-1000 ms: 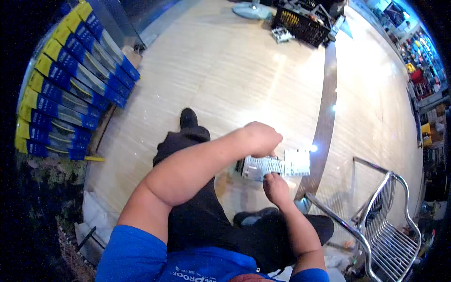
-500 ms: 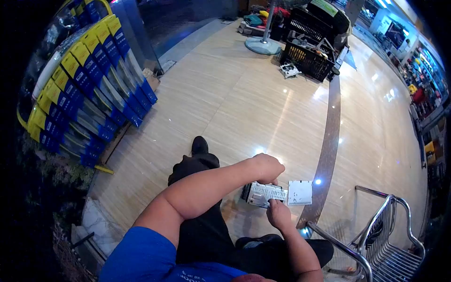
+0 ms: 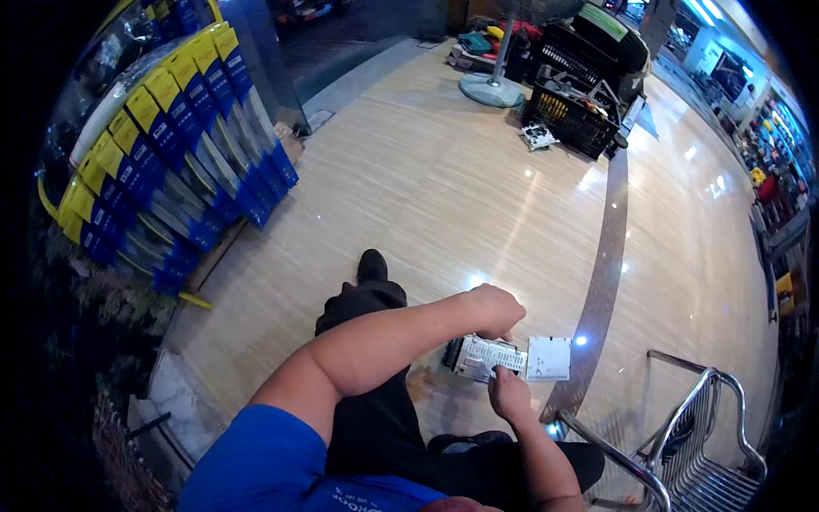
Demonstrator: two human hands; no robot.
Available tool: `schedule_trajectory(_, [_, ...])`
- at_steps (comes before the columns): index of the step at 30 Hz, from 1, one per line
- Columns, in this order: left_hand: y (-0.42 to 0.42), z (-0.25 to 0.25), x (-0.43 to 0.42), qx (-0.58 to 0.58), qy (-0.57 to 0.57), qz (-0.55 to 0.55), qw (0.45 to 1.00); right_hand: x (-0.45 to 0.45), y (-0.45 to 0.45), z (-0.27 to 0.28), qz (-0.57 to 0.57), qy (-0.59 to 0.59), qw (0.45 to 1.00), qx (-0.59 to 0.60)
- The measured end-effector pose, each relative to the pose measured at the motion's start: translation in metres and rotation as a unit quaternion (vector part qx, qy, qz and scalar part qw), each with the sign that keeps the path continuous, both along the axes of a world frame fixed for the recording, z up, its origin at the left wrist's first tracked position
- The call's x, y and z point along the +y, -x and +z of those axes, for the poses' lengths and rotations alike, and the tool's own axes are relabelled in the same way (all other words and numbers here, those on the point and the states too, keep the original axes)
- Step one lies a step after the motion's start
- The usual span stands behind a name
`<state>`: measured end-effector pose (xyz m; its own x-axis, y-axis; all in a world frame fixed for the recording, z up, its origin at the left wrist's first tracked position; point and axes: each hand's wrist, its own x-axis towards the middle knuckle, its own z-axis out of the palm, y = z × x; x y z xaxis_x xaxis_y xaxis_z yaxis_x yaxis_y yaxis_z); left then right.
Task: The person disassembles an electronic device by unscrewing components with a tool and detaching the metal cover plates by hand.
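A slotted silver metal box with a black end (image 3: pixel 492 353), resembling a car stereo unit, is on the floor in front of me. Beside its right end lies a flat square silver plate (image 3: pixel 548 358). My left hand (image 3: pixel 495 311) is at the box's far edge, fingers curled downward, with the fingertips mostly hidden. Over the near edge, my right hand (image 3: pixel 509 394) is closed, thumb and fingers pinched together at the casing. Whether a small tool sits in that pinch is too small to make out.
A chrome metal chair (image 3: pixel 699 435) stands to the right. At left is a rack of blue and yellow packages (image 3: pixel 183 128). Further off are a black crate (image 3: pixel 572 119) of parts, a round stand base (image 3: pixel 492 90) and a small scrap piece (image 3: pixel 538 136) on the tiled floor.
The whole view has shifted slightly, so things appear a little further right and lower. Both hands stay at the metal box, with little visible movement.
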<state>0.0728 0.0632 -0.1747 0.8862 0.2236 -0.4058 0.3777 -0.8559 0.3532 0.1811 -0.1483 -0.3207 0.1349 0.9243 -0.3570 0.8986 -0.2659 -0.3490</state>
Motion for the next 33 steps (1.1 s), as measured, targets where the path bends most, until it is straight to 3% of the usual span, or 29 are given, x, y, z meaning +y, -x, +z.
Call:
schedule_trajectory(8, [-0.001, -0.004, 0.001, 0.003, 0.001, 0.003, 1.0, -0.006, -0.01, -0.015, 0.055, -0.086, 0.994, 0.033])
schedule_trajectory(12, [-0.002, -0.004, 0.001, 0.012, 0.0, 0.003, 1.0, -0.004, -0.008, -0.005, 0.047, -0.071, 0.995, 0.047])
schedule_trajectory(14, [-0.001, -0.006, 0.002, 0.002, 0.001, 0.003, 1.0, -0.001, -0.004, 0.004, 0.024, -0.005, 0.999, 0.048])
schedule_trajectory(18, [0.0, -0.003, 0.001, -0.004, 0.0, 0.007, 1.0, -0.003, -0.008, -0.004, 0.057, -0.013, 0.996, 0.067])
schedule_trajectory(33, [0.004, 0.0, 0.004, -0.013, -0.011, 0.015, 1.0, -0.001, -0.019, -0.01, -0.044, 0.014, 0.964, 0.262])
